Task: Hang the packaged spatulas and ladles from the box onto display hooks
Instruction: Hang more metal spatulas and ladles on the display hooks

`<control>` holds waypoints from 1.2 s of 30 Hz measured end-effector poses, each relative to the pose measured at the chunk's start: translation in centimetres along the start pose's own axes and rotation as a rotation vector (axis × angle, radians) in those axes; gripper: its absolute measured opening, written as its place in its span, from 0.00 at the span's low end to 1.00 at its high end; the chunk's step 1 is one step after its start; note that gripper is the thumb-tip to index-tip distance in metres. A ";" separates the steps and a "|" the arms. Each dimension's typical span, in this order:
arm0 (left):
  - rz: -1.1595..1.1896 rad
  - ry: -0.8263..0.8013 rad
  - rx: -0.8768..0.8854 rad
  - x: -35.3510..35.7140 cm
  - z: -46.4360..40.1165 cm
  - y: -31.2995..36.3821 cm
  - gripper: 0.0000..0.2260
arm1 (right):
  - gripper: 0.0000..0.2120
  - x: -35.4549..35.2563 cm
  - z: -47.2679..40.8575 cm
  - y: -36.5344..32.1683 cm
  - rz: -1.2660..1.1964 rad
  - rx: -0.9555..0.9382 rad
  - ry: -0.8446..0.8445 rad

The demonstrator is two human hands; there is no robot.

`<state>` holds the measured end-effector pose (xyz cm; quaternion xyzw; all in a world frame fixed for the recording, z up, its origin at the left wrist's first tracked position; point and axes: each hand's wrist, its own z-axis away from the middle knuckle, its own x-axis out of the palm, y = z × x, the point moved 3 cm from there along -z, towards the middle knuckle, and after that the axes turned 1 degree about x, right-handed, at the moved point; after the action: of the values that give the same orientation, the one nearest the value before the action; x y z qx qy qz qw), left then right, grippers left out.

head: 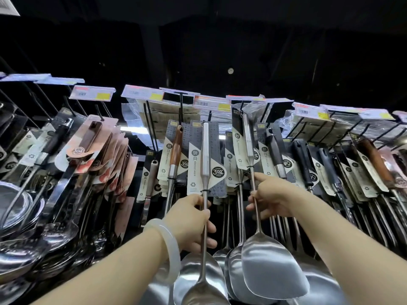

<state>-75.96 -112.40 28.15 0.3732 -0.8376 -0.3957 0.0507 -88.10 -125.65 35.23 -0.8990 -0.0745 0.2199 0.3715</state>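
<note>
Crowded display hooks (182,106) ahead; raised hands, left (191,219) and right (272,200), grip spatula shafts.

Two hands (191,219) (one bangle (164,249)), each holding one utensil (206,164).

Crowded utensil wall: little free passage between the hanging rows.
Packaged utensils hang card against card across the hooks (154,119); price tags (92,92) jut out above them. The left hand (191,219) and right hand (269,200) each grip a shaft in front. Stacked steel bowls (19,208) block the lower left; dark open space lies above the tags.
</note>
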 end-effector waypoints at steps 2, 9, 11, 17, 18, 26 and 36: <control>0.019 0.003 -0.016 -0.1 0.1 -0.1 0.08 | 0.30 -0.1 0.4 -0.5 -0.012 0.005 -0.002; -0.004 -0.021 -0.006 0.3 -0.1 0.2 0.09 | 0.29 0.6 0.1 -1.1 -0.001 0.027 0.030; -0.020 -0.028 0.008 0.6 -0.2 0.3 0.08 | 0.29 0.4 0.1 -1.1 -0.002 0.023 0.034; -0.005 -0.031 0.011 1.1 -0.7 0.2 0.07 | 0.30 -0.6 0.5 -0.3 0.053 0.016 0.027; -0.005 -0.033 0.010 1.2 -0.7 0.1 0.07 | 0.30 -0.8 0.5 -0.2 0.070 0.016 0.028; 0.018 -0.049 0.002 1.8 -0.4 0.2 0.08 | 0.24 -1.6 0.0 -0.7 0.293 -0.028 0.114; -0.015 -0.040 0.028 2.4 -0.4 0.6 0.07 | 0.23 0.4 -0.7 1.2 0.393 -0.036 0.118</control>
<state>-77.83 -114.03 28.33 0.3723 -0.8410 -0.3917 0.0256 -87.46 -126.88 34.67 -0.9140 0.1203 0.2336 0.3090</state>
